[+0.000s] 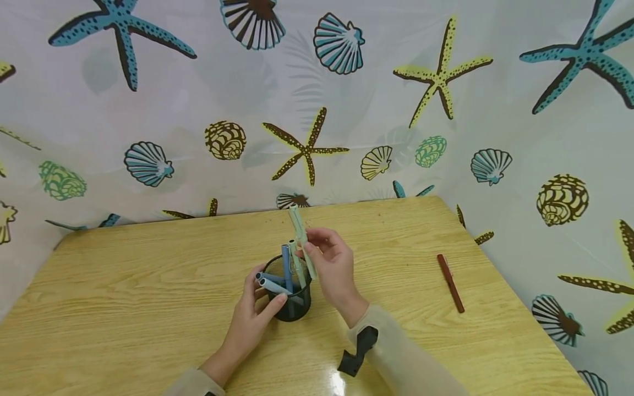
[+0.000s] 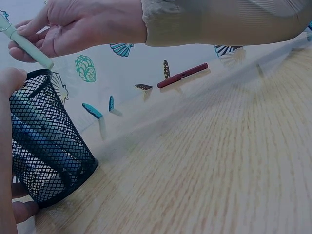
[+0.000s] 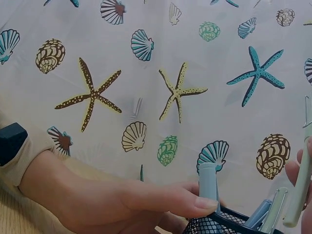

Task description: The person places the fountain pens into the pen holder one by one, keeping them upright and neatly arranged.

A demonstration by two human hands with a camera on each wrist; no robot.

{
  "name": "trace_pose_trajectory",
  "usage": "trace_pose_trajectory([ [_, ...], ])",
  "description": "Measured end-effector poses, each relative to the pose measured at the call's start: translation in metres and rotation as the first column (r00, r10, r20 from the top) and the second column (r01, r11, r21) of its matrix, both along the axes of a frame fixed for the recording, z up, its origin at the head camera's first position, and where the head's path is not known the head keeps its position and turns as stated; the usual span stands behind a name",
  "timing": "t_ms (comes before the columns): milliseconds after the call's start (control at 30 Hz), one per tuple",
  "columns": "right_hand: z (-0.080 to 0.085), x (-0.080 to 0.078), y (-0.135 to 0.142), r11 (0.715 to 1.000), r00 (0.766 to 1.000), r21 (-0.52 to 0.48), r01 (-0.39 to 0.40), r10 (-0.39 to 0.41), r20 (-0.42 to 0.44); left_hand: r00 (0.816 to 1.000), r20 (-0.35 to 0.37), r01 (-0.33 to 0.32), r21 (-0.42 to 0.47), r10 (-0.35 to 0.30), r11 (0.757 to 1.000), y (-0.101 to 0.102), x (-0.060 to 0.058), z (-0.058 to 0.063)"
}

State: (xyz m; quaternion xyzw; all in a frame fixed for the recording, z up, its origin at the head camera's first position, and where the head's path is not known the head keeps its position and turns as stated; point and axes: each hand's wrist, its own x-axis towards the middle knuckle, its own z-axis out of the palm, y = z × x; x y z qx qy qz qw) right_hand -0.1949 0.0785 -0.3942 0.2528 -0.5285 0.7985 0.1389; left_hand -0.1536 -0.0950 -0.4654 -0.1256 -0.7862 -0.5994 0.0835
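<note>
A black mesh pen cup (image 1: 292, 312) stands on the table with several blue pens and a pale green pen (image 1: 299, 267) leaning inside. My left hand (image 1: 253, 309) wraps round its left side, thumb at the rim. Above the cup's right edge, my right hand (image 1: 334, 267) pinches another pale green pen (image 1: 297, 221) between thumb and fingers. In the left wrist view this held pen (image 2: 31, 48) slants with its lower end just over the rim. The right wrist view has a light blue pen (image 3: 207, 180) beside the left thumb.
To the right on the wooden table (image 1: 148, 297) lies a dark red pen (image 1: 451, 283). A white cloth (image 1: 188, 99) printed with starfish and shells hangs behind the table and along its right side. A black strap (image 1: 364, 344) dangles from the right sleeve.
</note>
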Motion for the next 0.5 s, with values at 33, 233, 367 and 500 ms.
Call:
trace_pose_trajectory([
  [33,0.001,0.0,-0.001,1.0,1.0,-0.005,0.0,-0.001,-0.01,1.0,0.0,-0.002,0.0,0.002,1.0,0.0,0.0,0.0],
  [233,0.001,-0.004,-0.007,1.0,0.999,-0.021,-0.001,0.0,-0.043,1.0,-0.021,-0.021,-0.013,0.021,1.0,0.0,0.0,-0.001],
  [367,-0.007,-0.004,-0.01,0.999,0.998,-0.015,0.028,-0.029,-0.054,1.0,-0.024,-0.019,-0.014,0.019,1.0,0.0,0.0,-0.002],
  [500,-0.015,-0.001,-0.009,0.999,0.998,0.012,0.048,-0.047,-0.042,0.999,-0.025,-0.021,-0.018,0.021,1.0,0.001,0.0,-0.003],
])
